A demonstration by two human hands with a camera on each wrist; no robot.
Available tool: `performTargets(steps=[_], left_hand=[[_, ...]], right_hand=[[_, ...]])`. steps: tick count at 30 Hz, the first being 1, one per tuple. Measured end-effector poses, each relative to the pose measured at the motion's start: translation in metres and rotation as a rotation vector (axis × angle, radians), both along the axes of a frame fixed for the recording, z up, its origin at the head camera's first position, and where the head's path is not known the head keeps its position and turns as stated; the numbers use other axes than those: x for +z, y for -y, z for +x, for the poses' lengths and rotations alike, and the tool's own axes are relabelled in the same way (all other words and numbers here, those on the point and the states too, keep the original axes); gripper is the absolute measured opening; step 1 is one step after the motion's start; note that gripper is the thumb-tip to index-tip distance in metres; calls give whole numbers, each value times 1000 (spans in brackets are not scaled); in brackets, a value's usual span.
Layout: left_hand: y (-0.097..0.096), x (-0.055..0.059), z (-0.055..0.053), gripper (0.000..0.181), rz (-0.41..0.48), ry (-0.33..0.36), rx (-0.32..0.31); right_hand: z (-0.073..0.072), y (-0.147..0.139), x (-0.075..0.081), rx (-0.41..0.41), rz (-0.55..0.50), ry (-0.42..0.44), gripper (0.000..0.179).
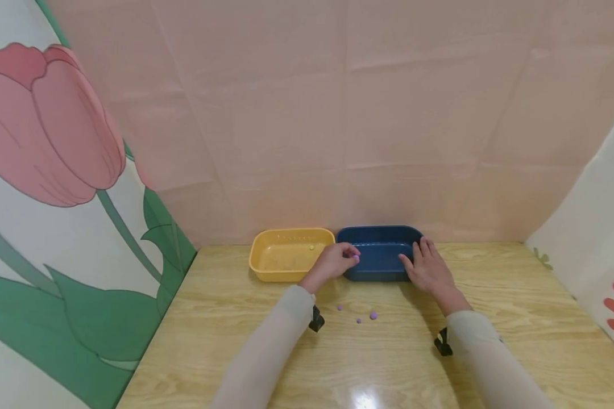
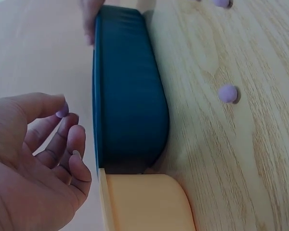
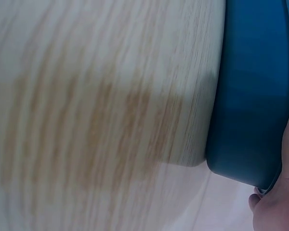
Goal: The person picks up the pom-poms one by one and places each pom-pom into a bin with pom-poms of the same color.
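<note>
In the head view my left hand is above the gap between the two bins, over the near left corner of the blue bin. Its thumb and fingertip pinch a small purple ball, seen closely in the left wrist view; the other fingers are loosely bent. My right hand rests on the blue bin's right rim, fingers extended and thumb spread toward the inside. Only part of that hand shows in the right wrist view, by the bin's corner. A yellow bin stands left of the blue one.
On the wood-grain table, in front of the blue bin, lie a larger purple ball and two smaller ones, a left ball and a near ball. A small yellow ball is in the yellow bin. A pink cloth hangs behind.
</note>
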State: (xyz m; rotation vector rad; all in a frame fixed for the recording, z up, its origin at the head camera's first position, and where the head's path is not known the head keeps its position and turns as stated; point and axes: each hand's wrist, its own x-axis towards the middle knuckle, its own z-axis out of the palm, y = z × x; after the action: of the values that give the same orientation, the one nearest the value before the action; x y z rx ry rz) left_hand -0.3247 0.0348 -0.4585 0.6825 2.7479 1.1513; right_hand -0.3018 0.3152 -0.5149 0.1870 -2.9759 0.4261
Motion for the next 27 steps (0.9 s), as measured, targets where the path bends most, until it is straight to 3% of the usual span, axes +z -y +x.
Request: performTargets(steps=[8,20,27], left_hand=[[-5,-1,-2,21,6,50,33],[-9,-8,-7,15,-2,80,56],[-10,-6,-9,18,-21,84,57]], right_hand=[[0,2,-1,-6,27,-16,83],[1,2,-1,-5,28,-24,80],[2,2,-2,-3,-2,-50,80]])
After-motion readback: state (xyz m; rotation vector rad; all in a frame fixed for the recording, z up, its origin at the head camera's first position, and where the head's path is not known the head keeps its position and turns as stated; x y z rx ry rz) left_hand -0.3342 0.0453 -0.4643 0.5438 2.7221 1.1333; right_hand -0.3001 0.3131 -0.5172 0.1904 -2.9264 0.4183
